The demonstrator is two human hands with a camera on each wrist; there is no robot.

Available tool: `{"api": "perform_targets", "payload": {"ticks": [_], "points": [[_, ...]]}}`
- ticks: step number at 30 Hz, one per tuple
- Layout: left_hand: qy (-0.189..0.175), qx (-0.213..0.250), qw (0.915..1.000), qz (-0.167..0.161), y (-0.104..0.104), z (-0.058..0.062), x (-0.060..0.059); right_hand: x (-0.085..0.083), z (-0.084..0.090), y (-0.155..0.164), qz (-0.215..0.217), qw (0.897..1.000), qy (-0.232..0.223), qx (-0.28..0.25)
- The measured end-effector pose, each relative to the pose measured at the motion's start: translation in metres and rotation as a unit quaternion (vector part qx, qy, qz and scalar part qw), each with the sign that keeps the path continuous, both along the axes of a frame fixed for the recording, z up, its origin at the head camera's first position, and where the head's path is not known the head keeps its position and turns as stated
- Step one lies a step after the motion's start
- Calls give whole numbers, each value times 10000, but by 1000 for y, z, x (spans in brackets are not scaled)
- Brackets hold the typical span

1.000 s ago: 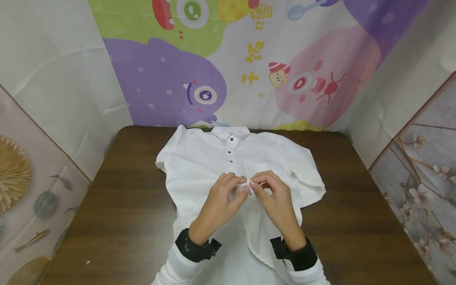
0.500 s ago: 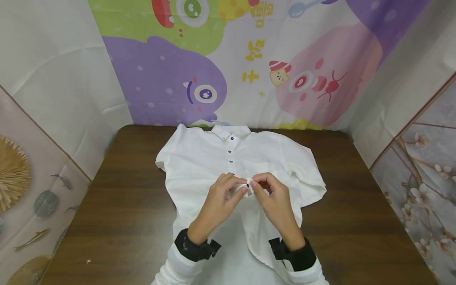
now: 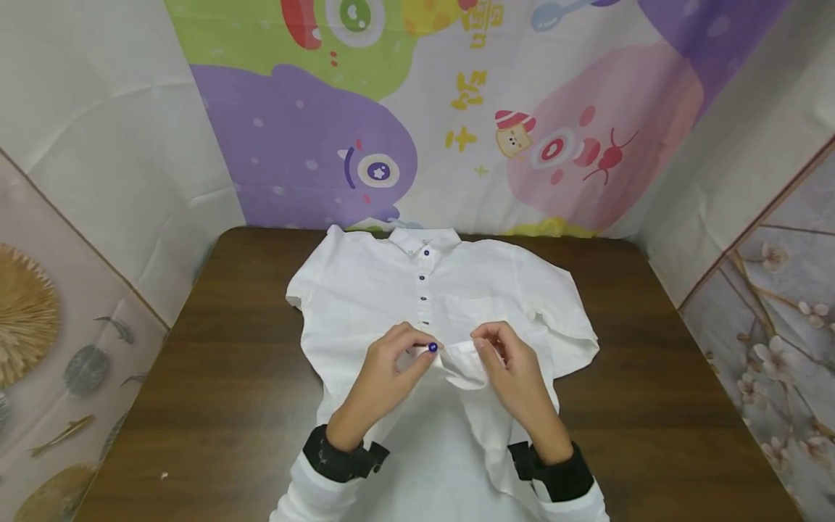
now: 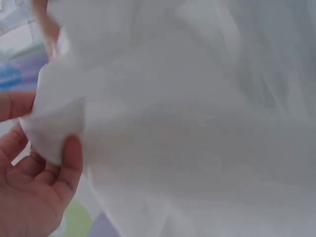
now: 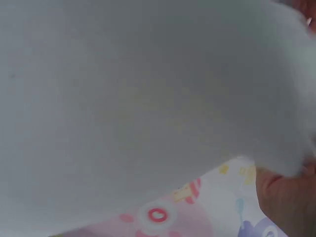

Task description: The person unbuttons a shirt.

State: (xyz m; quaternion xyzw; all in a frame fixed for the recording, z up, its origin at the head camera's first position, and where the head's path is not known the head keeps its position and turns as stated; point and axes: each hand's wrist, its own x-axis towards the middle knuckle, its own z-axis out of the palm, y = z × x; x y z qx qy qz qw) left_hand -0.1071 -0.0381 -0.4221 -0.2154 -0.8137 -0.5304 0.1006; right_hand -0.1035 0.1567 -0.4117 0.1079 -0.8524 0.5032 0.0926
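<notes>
A white shirt (image 3: 365, 290) with small dark blue buttons lies face up on the brown table (image 3: 228, 377), collar at the far edge. My left hand (image 3: 391, 359) pinches the left front edge at a blue button (image 3: 432, 347). My right hand (image 3: 505, 362) pinches the other front edge (image 3: 466, 359), lifted a little off the shirt. A small gap separates the two edges. Several buttons above them are fastened. In the left wrist view white shirt cloth (image 4: 197, 123) fills the frame, with fingers (image 4: 29, 187) on its fold. The right wrist view is mostly white cloth (image 5: 123, 98).
The table is boxed in by cloth walls: a cartoon-print backdrop (image 3: 424, 109) behind, patterned panels at the left (image 3: 39, 326) and right (image 3: 770, 304). Bare wood shows on both sides of the shirt.
My hands, which were pressed together at the shirt front, have drawn slightly apart. The blue button now shows at my left fingertips, and the right-hand edge is lifted clear.
</notes>
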Motion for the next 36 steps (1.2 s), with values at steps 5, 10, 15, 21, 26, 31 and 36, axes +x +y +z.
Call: {"api": "perform_targets", "payload": {"ticks": [5,10,15,21,26,31,36], "points": [[-227,-138,9994,-239,-16,-14,8,6,-15,14,300,9966,-310,707],[-659,-373,9952,-618,-30,-32,18,10,-35,23,1027,9784,-898,1550],[-1256,-728,9849,-941,-38,-53,26,13,-54,24,1332,9451,-1832,2353],[-1446,-719,9793,-1221,-41,-77,38,17,-68,11,1514,9348,-2059,2467],[-1269,-623,9821,-1249,-42,-85,45,16,-71,-16,1314,9504,-1138,2579],[-1121,-482,9849,-1225,-41,-81,48,10,-76,-38,1095,9417,-583,3129],[-959,-407,9870,-1225,-43,-78,49,7,-78,-47,872,9276,-104,3631]]}}
